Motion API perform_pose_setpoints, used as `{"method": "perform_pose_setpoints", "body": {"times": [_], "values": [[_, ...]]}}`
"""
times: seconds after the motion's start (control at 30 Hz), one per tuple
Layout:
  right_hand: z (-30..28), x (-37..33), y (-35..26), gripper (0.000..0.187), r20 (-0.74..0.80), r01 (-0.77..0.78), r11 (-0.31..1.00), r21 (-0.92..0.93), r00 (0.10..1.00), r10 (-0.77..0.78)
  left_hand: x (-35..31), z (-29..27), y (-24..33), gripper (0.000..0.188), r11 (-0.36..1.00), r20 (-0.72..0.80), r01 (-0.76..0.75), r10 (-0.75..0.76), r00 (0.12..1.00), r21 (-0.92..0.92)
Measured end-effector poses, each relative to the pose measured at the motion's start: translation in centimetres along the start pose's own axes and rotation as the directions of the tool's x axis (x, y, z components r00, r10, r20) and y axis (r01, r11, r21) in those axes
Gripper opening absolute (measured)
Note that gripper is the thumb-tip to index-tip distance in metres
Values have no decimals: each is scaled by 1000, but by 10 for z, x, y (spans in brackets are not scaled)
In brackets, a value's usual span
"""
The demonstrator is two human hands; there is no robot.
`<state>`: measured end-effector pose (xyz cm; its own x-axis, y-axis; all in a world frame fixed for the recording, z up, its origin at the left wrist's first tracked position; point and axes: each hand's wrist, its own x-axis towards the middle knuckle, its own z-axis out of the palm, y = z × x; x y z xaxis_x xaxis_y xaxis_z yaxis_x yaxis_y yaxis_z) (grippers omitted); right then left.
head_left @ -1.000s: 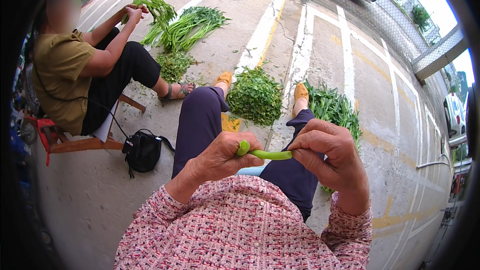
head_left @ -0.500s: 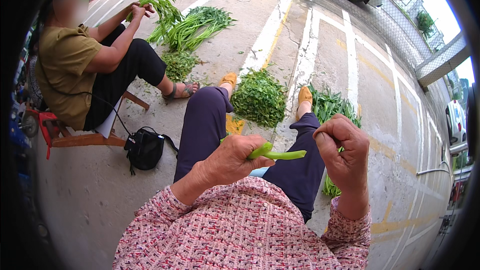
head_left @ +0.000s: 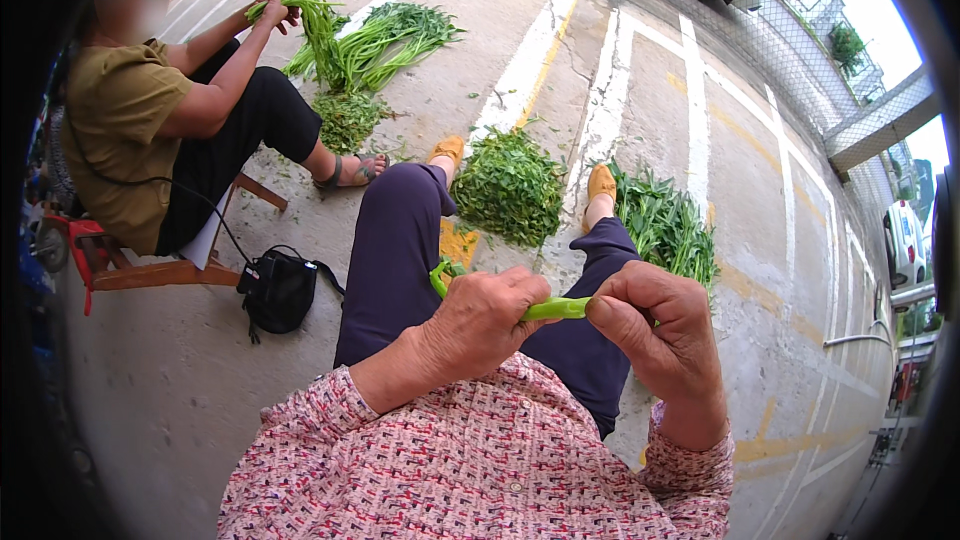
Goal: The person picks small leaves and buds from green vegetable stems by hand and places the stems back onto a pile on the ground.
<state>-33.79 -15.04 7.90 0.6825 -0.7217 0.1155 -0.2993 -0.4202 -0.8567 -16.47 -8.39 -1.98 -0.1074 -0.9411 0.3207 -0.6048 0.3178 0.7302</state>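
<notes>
My left hand (head_left: 475,320) is wrapped round a pale green leafy-vegetable stalk (head_left: 556,310) held over my lap. Another bit of green pokes out on the far side of that fist. The free end of the stalk meets my right hand (head_left: 665,340), whose thumb and forefinger pinch it. Between my feet lies a heap of short green leafy pieces (head_left: 510,188). A bunch of longer leafy stems (head_left: 665,225) rests beyond my right knee, partly hidden by my right hand.
A co-worker (head_left: 130,110) sits at the left on a low wooden chair (head_left: 150,275), holding a bunch of greens (head_left: 318,20). Past them lie long stems (head_left: 400,35) and a small leafy heap (head_left: 348,120). A black bag (head_left: 285,290) stands left of my leg.
My right hand has come left and down to the stalk's end, from which it was apart. The two stalk ends that stuck out now show as one. The co-worker's hands have shifted on their bunch.
</notes>
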Motion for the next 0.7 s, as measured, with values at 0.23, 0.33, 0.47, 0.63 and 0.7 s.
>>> {"method": "perform_pose_setpoints", "body": {"times": [0.23,0.33,0.47,0.63,0.7], "values": [[1,-4,5,7,-8,-28,998,-60,1000,27,-1,2,0,23,995,40,18,-14,999,-96],[1,-5,6,6,-31,-42,997,-57,999,40,1,-4,6,30,972,26,16,-11,1000,-233],[2,-4,10,8,-44,-34,998,-51,999,32,0,-3,2,39,920,-14,-28,24,1000,-391],[-1,-5,11,9,-30,-59,998,-20,998,58,1,-7,2,28,948,14,-59,66,998,-314],[-2,-5,11,10,-23,-83,996,7,996,83,1,-5,3,24,961,-33,-89,83,996,-263]]}}
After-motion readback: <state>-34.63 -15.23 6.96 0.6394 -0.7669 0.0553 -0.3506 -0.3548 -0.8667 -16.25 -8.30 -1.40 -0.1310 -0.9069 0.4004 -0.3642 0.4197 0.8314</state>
